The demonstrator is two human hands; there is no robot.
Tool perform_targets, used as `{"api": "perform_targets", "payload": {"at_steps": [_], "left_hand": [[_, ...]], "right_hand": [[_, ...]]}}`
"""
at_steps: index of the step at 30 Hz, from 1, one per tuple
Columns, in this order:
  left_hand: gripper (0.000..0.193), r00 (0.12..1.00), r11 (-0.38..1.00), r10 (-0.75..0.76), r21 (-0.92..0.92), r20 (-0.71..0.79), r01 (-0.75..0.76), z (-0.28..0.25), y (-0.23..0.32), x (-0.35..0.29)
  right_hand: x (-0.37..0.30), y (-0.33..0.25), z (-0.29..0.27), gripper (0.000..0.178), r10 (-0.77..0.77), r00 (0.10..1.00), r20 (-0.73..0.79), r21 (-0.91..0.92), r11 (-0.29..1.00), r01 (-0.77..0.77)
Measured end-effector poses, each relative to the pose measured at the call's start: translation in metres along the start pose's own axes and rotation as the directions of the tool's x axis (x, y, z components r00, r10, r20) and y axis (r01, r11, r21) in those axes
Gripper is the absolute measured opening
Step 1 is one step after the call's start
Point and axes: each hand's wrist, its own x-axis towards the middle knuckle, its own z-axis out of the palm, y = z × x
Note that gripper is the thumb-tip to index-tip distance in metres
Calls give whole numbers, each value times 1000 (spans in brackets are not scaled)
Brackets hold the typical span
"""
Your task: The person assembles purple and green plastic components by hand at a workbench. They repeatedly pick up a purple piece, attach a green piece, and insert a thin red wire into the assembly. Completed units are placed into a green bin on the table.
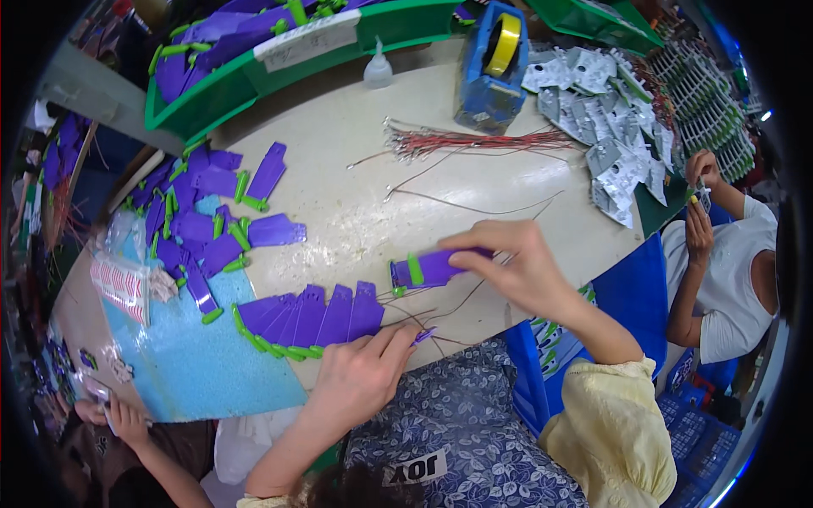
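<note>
My R hand (pixel 518 261) pinches purple part (pixel 434 269) nr near edge of tabletop (pixel 326 212). L hand (pixel 357 378) narrow at edge, can't tell on what. Best keep part level, clr of fanned parts (pixel 315 320) to its L.

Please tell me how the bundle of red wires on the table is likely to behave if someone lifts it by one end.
The wire bundle would probably droop, since its stray strands curve loosely. It looks light, the strands being thin. Some might snag or trail, as several cross.
</note>
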Motion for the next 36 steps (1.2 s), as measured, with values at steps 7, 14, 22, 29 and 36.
{"api": "perform_targets", "payload": {"at_steps": [7, 14, 22, 29, 36], "left_hand": [[21, 982, 973, -158, 186, 102, 137, 2, -4, 4], [17, 990, 982, -142, 124, 1, 141, 4, -12, 10], [26, 945, 897, -310, -361, -103, 255, -14, -10, 30], [22, 926, 902, -220, -425, -308, 73, 0, -4, 39], [22, 942, 863, -287, -475, -172, 176, -3, -6, 33]], "right_hand": [[3, 24, 48, 14, 264, 964, 15, 69, 962, -264], [-1, 20, 64, 31, -193, 981, -37, -339, 925, 169], [0, -7, 45, 35, 245, 955, 166, 565, 770, -296], [-11, -4, 44, 31, 202, 979, 5, 545, 820, -172], [-15, -18, 8, 15, 318, 947, 48, 20, 948, -319]]}}
